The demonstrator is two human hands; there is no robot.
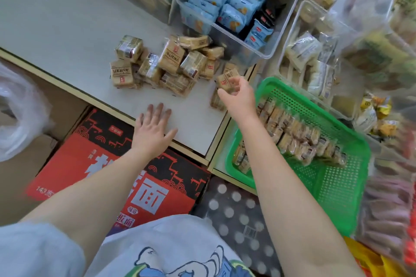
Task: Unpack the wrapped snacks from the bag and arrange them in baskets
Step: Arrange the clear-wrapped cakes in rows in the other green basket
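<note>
A pile of tan wrapped snacks (166,63) lies on the white shelf top (67,18). My right hand (238,94) grips one tan snack packet (227,78) at the pile's right end, just above another packet (217,101) lying near the shelf's edge. My left hand (153,126) rests flat on the shelf's front edge with fingers straight, holding nothing. To the right, a green plastic basket (337,186) holds a row of the same snacks (295,132) along its upper half.
A clear bin (281,36) of blue packets stands behind the pile, with more clear bins of snacks to the right. A red and black carton (108,164) sits below the shelf. A crumpled clear plastic bag (20,114) lies at the left.
</note>
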